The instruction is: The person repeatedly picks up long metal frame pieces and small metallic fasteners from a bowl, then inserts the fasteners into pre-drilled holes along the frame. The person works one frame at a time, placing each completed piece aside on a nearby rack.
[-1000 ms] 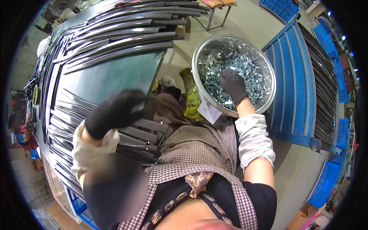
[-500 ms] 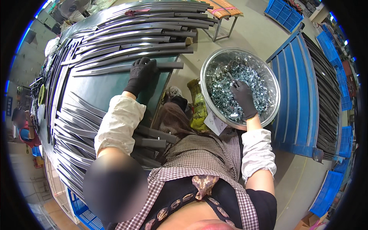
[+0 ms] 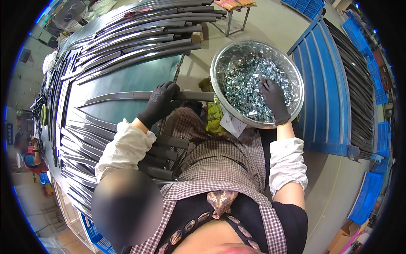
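Observation:
My left hand (image 3: 159, 101), in a black glove, is closed around a long dark grey strip (image 3: 120, 97) near its right end. That strip lies across the green tabletop (image 3: 141, 72), and its end juts past the table's right edge. My right hand (image 3: 275, 98), also gloved in black, reaches into a large clear bowl (image 3: 216, 86) of small shiny metal clips (image 3: 245, 82). Its fingers are pinched together at the surface of the heap. What they hold, if anything, cannot be made out among the clips.
Stacked dark strips (image 3: 139, 38) cover the table's far side, and more strips (image 3: 91, 146) lie on its near side. A blue rack (image 3: 317, 93) full of strips stands right of the bowl. A small stool (image 3: 230, 12) is at the back. Another person (image 3: 31, 154) is far left.
My left hand has drawn the strip toward me, away from the far stack, and its end reaches further right. My right hand stays in the bowl, its fingers shifted slightly. The view has moved a little.

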`<action>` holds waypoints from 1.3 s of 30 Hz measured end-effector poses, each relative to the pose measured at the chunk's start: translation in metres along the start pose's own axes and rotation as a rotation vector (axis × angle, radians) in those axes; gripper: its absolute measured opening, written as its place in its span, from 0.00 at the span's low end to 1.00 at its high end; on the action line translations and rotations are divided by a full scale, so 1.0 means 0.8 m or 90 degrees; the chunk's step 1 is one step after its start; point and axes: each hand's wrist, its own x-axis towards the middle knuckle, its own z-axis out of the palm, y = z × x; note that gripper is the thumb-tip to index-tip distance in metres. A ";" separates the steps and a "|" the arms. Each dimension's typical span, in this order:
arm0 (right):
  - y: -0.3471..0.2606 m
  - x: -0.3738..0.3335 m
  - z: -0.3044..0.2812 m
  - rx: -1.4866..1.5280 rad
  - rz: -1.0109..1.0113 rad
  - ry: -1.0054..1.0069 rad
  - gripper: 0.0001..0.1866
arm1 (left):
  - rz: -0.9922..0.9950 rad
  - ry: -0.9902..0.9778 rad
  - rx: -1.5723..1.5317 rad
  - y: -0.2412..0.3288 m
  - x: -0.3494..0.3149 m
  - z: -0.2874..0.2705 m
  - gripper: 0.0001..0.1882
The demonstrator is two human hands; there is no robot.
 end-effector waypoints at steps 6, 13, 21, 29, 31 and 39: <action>-0.017 0.002 -0.012 0.081 0.101 -0.054 0.10 | -0.029 -0.094 0.001 0.022 -0.009 -0.015 0.16; -0.043 -0.019 -0.012 0.380 0.122 -0.133 0.16 | 0.130 -0.020 0.085 0.069 -0.014 -0.035 0.21; -0.188 -0.126 0.033 0.738 0.182 -0.394 0.29 | 0.265 -0.093 0.105 0.155 -0.036 -0.010 0.17; -0.178 -0.132 0.037 0.469 0.000 -0.423 0.33 | 0.314 -0.191 0.006 0.142 -0.035 -0.008 0.11; -0.173 -0.132 0.039 0.420 -0.042 -0.403 0.34 | 0.320 -0.188 -0.007 0.141 -0.035 -0.006 0.11; -0.182 -0.128 0.026 0.291 -0.078 -0.379 0.32 | 0.322 -0.201 -0.031 0.137 -0.033 -0.002 0.11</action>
